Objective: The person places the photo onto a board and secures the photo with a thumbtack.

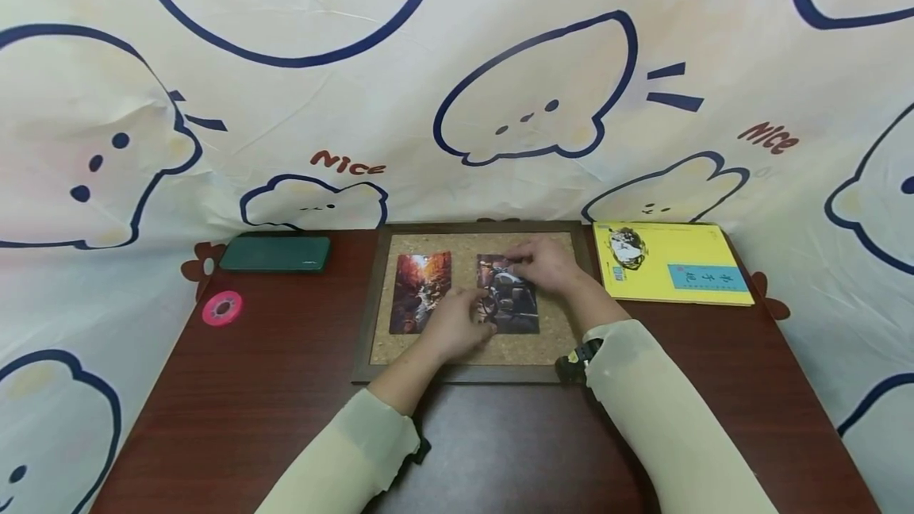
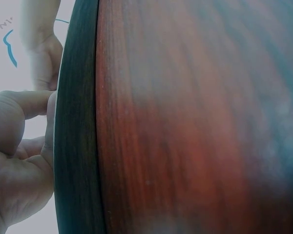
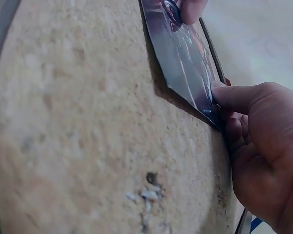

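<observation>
Two picture prints lie over a cork board [image 1: 464,351] with a dark wooden frame. The left one is an orange-red print [image 1: 410,304]. At right is a dark grey-purple print [image 1: 520,309], whose near edge stands slightly off the cork in the right wrist view. My right hand [image 1: 546,264] pinches this print's edge, its thumb [image 3: 229,95] on top and other fingers beneath. At the print's lower left, my left hand [image 1: 455,327] holds its edge with bent fingers, beside the orange-red print. The left wrist view shows the frame [image 2: 78,126] hiding its fingertips.
On the brown table [image 1: 286,387], a dark green box [image 1: 274,254] and a pink tape roll [image 1: 223,308] lie to the left. A yellow book [image 1: 660,272] lies right of the board. Behind hangs a patterned cloth [image 1: 400,117].
</observation>
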A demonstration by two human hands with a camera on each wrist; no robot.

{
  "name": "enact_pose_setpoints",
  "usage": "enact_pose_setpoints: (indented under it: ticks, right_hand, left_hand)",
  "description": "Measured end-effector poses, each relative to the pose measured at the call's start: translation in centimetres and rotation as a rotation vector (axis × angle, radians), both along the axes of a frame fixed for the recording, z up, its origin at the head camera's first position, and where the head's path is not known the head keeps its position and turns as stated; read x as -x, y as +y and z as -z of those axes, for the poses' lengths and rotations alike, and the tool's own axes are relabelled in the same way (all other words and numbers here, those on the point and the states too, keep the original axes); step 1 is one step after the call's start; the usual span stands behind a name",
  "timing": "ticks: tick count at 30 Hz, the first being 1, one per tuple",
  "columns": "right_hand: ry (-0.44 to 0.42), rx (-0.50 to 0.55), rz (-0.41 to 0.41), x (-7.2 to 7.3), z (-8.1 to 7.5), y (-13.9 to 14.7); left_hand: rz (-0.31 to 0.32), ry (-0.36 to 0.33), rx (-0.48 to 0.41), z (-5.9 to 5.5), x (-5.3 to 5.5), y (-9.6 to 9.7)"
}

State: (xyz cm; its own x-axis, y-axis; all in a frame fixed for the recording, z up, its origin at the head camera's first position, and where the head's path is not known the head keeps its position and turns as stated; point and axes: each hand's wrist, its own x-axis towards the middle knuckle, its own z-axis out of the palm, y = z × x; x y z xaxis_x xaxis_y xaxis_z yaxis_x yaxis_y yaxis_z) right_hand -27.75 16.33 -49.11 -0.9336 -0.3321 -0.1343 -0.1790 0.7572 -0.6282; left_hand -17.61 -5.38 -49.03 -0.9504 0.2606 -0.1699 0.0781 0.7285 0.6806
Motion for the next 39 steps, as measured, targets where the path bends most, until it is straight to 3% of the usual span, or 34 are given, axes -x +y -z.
enact_pose_setpoints:
  ticks: [14, 26, 39]
  right_hand:
    - [0.013, 0.046, 0.060, 0.0, 0.5, 0.1]
    - [0.027, 0.004, 0.019, 0.4, 0.5, -0.4]
    - [0.112, 0.044, -0.044, -1.0, 0.5, 0.0]
  left_hand:
    - [-0.006, -0.006, 0.003, -0.1, -0.2, 0.1]
    - [-0.009, 0.009, 0.016, -0.3, -0.2, 0.0]
    - [0.000, -0.011, 0.010, -0.5, -0.4, 0.1]
